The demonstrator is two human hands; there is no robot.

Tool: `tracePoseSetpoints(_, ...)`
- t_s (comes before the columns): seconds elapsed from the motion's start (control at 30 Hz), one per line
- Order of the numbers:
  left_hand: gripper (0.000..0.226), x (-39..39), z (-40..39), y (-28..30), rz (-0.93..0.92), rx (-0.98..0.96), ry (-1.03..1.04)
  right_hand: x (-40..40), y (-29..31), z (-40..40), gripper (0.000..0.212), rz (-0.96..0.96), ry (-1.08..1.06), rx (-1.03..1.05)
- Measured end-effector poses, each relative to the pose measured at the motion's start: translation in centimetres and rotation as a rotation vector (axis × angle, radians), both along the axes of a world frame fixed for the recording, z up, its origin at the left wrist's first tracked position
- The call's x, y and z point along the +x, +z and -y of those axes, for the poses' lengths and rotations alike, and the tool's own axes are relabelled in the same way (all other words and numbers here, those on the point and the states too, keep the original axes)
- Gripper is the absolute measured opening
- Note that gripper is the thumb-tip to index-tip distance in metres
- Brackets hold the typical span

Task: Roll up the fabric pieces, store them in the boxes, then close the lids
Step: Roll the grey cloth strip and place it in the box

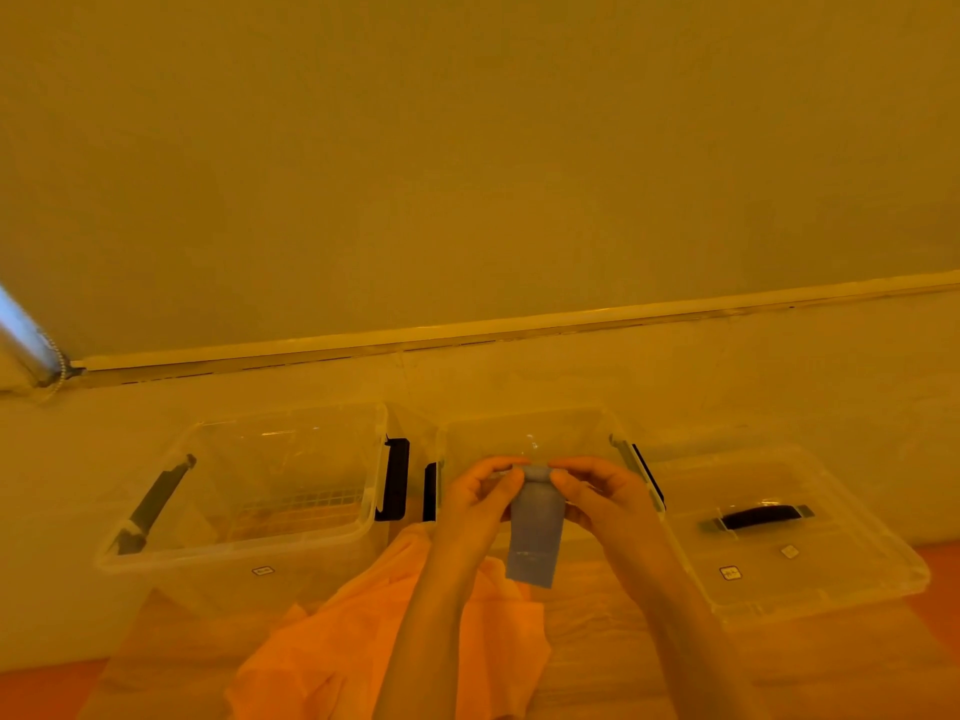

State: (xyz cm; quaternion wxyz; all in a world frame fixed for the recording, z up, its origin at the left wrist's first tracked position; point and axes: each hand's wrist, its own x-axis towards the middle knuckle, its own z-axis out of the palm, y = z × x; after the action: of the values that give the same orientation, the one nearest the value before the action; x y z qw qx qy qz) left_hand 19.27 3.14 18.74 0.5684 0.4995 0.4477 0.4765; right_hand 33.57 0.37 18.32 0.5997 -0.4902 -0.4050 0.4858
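Both my hands hold a narrow blue-grey fabric strip (535,532) above the middle clear box (524,433). My left hand (480,498) and my right hand (595,493) pinch its top end, which is curled into a small roll; the rest of the strip hangs down flat. A crumpled orange fabric piece (363,636) lies on the floor under my forearms. To the left stands a second open clear box (249,491) with black side latches. A clear lid (789,532) with a black handle lies flat at the right.
The boxes stand on a pale floor close to a wall with a skirting board (519,330). A metal pipe (26,340) runs down at the far left. Something with a grid pattern shows through the left box's floor.
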Motion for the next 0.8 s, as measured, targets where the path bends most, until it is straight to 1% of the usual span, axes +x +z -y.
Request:
tracePoseSetpoints(0.17,0.016,-0.03,0.03,-0.08,-0.005,0.019,0.019,0.0,-0.4,-0.19,0.022,0.002,-0.011,-0.013)
tracePoseSetpoints(0.33,0.016,-0.25,0.18,-0.14,-0.011,0.071,0.001,-0.34,0.06,0.08,0.008,-0.1,-0.029,-0.048)
tracePoseSetpoints(0.57,0.019,-0.28,0.29,0.03,0.027,0.1,0.023,-0.45,-0.22,0.08,0.015,-0.315,0.025,-0.102)
tracePoseSetpoints(0.8,0.023,-0.11,0.13,-0.28,-0.039,0.114,-0.002,-0.63,-0.4,-0.02,0.014,-0.343,0.035,-0.109)
